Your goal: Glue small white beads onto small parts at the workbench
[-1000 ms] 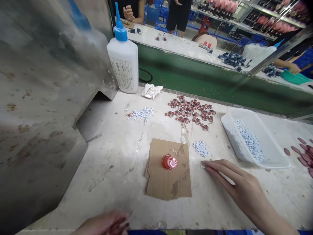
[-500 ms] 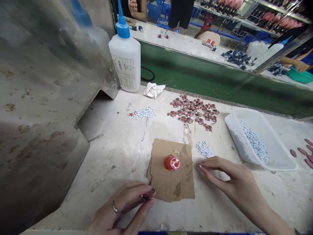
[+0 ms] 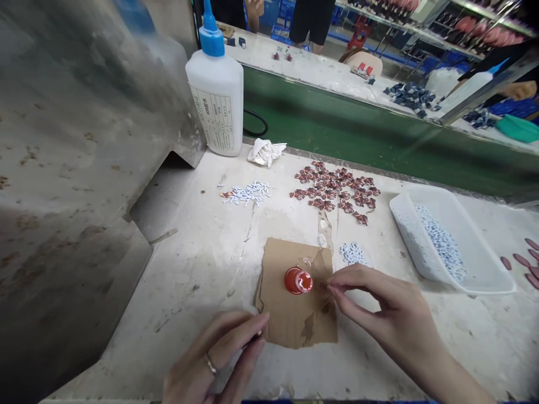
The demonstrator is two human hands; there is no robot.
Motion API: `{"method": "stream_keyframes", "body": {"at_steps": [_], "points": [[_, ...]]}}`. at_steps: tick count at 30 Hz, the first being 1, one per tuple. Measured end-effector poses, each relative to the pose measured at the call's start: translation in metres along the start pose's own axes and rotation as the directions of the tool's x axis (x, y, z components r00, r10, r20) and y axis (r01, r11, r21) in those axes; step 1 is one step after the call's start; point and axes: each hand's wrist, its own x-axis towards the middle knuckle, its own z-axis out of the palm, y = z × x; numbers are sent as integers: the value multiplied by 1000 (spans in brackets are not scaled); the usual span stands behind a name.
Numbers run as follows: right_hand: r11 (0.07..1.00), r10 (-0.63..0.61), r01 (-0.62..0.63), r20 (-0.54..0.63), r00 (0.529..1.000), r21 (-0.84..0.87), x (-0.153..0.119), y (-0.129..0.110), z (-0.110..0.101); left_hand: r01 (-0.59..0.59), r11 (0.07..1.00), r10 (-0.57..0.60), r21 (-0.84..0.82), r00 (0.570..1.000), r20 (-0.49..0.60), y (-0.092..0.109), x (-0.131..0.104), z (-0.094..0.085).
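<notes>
A torn piece of brown cardboard [image 3: 290,322] lies on the worktable with a small red cap [image 3: 298,280] on it. My right hand [image 3: 387,317] reaches in from the right, thumb and forefinger pinched together just right of the cap; anything between them is too small to see. My left hand [image 3: 214,362], a ring on one finger, sits at the near edge and pinches a small dark red piece [image 3: 255,337] by the cardboard's left corner. A little pile of white pieces [image 3: 352,253] lies just beyond my right hand.
A spread of dark red pieces [image 3: 332,188], more white pieces [image 3: 246,193], a crumpled tissue [image 3: 265,151] and a white glue bottle [image 3: 217,95] lie farther back. A white tray [image 3: 484,269] stands right, a metal housing [image 3: 84,168] left, a green conveyor [image 3: 379,140] behind.
My left hand has come up from the bottom edge holding the dark red piece. My right hand has slid left from the white pile to beside the red cap.
</notes>
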Motion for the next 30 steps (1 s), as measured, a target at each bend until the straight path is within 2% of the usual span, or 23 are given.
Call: {"method": "stream_keyframes", "body": {"at_steps": [2, 4, 6, 9, 16, 23, 27, 30], "points": [[998, -67, 67, 37, 997, -9, 2, -2, 2, -40, 999, 39, 29, 999, 30, 0, 2, -1], [995, -98, 98, 51, 994, -9, 3, -3, 4, 16, 1000, -16, 10, 1000, 9, 2, 3, 1], [993, -114, 114, 43, 993, -20, 3, -4, 6, 28, 999, -29, -24, 1000, -8, 4, 4, 3], [990, -134, 135, 39, 990, -29, 3, -3, 9, -27, 998, 27, -53, 1000, -14, 5, 5, 4], [984, -173, 175, 40, 984, -46, 1, -2, 13, 22, 998, -25, -62, 998, -53, 4, 6, 4], [972, -217, 220, 45, 975, -78, 5, -2, 13, 5, 998, -6, -58, 1000, -22, 9, 11, 7], [986, -167, 167, -30, 986, 12, 3, -9, 11, -4, 983, 2, -181, 1000, -12, 13, 17, 12], [984, -21, 31, -58, 998, 178, -1, -21, 13, -22, 972, 24, -235, 1000, 8, 17, 19, 15]]}}
